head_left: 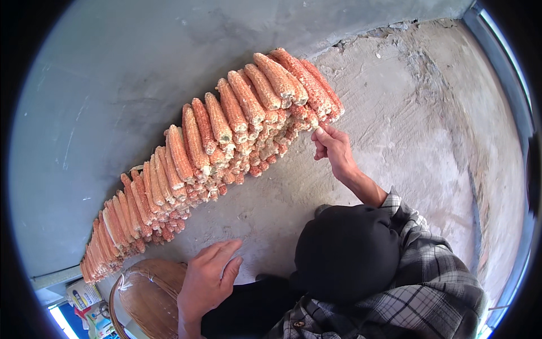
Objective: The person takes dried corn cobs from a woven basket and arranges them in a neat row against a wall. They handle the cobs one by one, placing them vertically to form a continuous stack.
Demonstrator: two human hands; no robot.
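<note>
Bare, reddish-orange corn cobs (248, 101) are stacked in a long row against the wall, their pale ends facing me. My right hand (337, 148) is at the right end of the stack, just below the ends of the outermost cobs. Its thumb and index finger are pinched together and the other fingers curl in; whatever lies between them is too small to make out. Over my lap at the lower left, my left hand (208, 278) hovers with fingers stretched out, holding nothing. A black-clothed rounded shape (347, 251), apparently my knee, stands between the hands.
A round woven basket (149, 296) lies beside my left forearm. Grey wall (124, 62) rises behind the stack, above a rough concrete floor (406, 124). Printed packages (84, 295) sit at the lower left. A grey metal frame (505, 53) borders the right side.
</note>
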